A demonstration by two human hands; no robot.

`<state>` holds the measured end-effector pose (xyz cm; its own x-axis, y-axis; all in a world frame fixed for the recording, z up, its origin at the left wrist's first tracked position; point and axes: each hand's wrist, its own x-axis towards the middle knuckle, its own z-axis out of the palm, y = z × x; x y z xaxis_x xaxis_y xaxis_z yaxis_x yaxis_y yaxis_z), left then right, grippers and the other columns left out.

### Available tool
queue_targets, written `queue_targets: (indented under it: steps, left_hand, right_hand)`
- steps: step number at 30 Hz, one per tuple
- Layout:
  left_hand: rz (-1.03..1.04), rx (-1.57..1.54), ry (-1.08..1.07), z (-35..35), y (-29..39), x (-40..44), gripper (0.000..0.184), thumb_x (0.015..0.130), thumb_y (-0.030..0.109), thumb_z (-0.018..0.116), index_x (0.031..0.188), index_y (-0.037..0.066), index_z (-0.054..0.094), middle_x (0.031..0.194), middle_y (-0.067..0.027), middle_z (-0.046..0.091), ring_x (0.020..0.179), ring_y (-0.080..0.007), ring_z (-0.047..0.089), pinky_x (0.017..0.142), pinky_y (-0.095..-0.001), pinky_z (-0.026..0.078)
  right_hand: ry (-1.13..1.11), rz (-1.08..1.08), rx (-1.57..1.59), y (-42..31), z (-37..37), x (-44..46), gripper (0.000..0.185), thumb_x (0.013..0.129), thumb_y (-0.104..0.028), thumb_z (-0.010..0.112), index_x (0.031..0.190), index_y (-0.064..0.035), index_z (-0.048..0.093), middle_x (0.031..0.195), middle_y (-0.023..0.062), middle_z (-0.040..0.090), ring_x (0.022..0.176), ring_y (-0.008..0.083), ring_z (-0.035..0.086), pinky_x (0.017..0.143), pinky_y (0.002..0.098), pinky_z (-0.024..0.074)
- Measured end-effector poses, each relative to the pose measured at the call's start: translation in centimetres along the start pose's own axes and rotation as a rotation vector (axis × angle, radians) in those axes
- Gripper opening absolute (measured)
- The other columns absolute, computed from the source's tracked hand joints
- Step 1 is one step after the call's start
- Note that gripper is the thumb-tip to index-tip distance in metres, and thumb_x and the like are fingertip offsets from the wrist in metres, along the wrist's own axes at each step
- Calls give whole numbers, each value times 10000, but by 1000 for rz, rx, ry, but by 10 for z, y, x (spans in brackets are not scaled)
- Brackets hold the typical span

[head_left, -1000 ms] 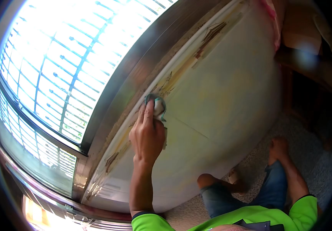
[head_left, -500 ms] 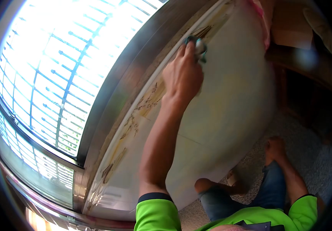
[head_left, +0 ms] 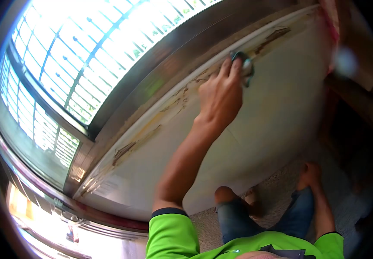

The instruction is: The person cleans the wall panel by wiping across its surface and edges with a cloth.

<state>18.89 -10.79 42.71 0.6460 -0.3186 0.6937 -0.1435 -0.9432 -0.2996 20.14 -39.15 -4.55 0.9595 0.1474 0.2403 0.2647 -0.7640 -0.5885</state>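
My left hand [head_left: 222, 97] is stretched forward over a broad pale surface [head_left: 260, 116], its fingers closed on a small crumpled teal and whitish cloth [head_left: 247, 71]. The cloth touches the surface near its white raised edge, beside a band of brown and yellow markings [head_left: 175, 101]. Down at the right, my right hand [head_left: 311, 173] rests at my knee; its fingers are too dark and small to make out.
A bright barred window [head_left: 104, 47] with a dark metal frame [head_left: 152, 71] runs along the left and top. Pink fabric [head_left: 331, 26] and dark furniture [head_left: 359, 99] stand at the right. Below the surface lies speckled floor [head_left: 208, 224].
My left hand first moved up and right along the edge with the cloth. Since then the view has turned, and the hand shows farther right and slightly lower. My right hand stays at the knee.
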Motion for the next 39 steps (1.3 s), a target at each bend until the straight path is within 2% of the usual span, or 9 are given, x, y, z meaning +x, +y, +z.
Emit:
queue_targets:
  steps: [6, 8, 11, 18, 24, 27, 33, 37, 39]
  left_hand:
    - [-36, 120, 59, -59, -58, -94, 526, 818, 37, 674, 1336, 109, 613, 1327, -165, 660, 879, -365, 728, 664, -421, 602]
    - [-116, 139, 118, -71, -71, -120, 563, 794, -61, 587, 1329, 104, 648, 1291, -192, 675, 1029, -384, 712, 782, -431, 594]
    - [-140, 195, 232, -76, -94, -154, 615, 757, -54, 613, 1348, 117, 646, 1317, -174, 671, 911, -347, 733, 713, -422, 604]
    - [-385, 132, 349, -61, -82, -173, 646, 755, -70, 607, 1372, 119, 637, 1365, -183, 641, 1037, -340, 721, 763, -400, 597]
    - [-284, 151, 316, -56, -79, -149, 631, 732, -20, 668, 1338, 152, 636, 1360, -139, 648, 970, -312, 725, 692, -383, 595]
    - [-276, 185, 351, -61, -90, -165, 575, 741, -7, 666, 1291, 160, 657, 1344, -69, 664, 775, -254, 693, 616, -371, 570]
    - [-437, 314, 380, -106, -138, -237, 683, 704, -72, 620, 1340, 177, 616, 1372, -130, 642, 1032, -330, 713, 698, -387, 602]
    - [-591, 377, 438, -134, -168, -284, 672, 726, -64, 593, 1361, 154, 601, 1349, -148, 650, 1089, -352, 698, 782, -395, 598]
    - [-651, 403, 485, -137, -178, -296, 664, 737, -57, 588, 1368, 147, 595, 1339, -155, 653, 1103, -356, 694, 813, -401, 595]
  right_hand:
    - [-74, 41, -73, -14, -10, -3, 211, 840, -192, 632, 846, 8, 700, 867, 254, 677, 856, 443, 665, 760, 539, 518]
    - [-88, 47, -62, -27, -20, -4, 214, 852, -189, 627, 835, 12, 697, 851, 254, 673, 830, 444, 664, 737, 532, 520]
    - [-72, 30, -58, -25, -18, -1, 221, 865, -191, 624, 814, 12, 694, 816, 256, 666, 779, 448, 663, 695, 522, 523]
    - [-42, -25, -40, -12, -5, -3, 216, 861, -169, 644, 794, 31, 690, 764, 252, 659, 717, 419, 663, 671, 487, 506]
    - [-72, -32, -93, -14, -5, 0, 253, 843, -217, 631, 828, 24, 708, 806, 275, 682, 755, 445, 691, 682, 520, 521]
    - [-92, -76, -144, -9, -4, 1, 233, 838, -190, 654, 808, 35, 704, 804, 262, 689, 745, 426, 691, 651, 500, 511]
    - [-56, -132, -107, -4, 4, 3, 204, 842, -138, 618, 744, 39, 642, 746, 277, 632, 686, 446, 644, 629, 514, 484]
    - [-50, -159, -83, -11, -1, 2, 205, 846, -127, 615, 724, 38, 616, 726, 288, 598, 680, 438, 631, 622, 518, 473]
    - [-178, 17, -176, -39, -19, 0, 187, 838, -125, 619, 752, 40, 634, 750, 283, 612, 727, 439, 640, 641, 513, 482]
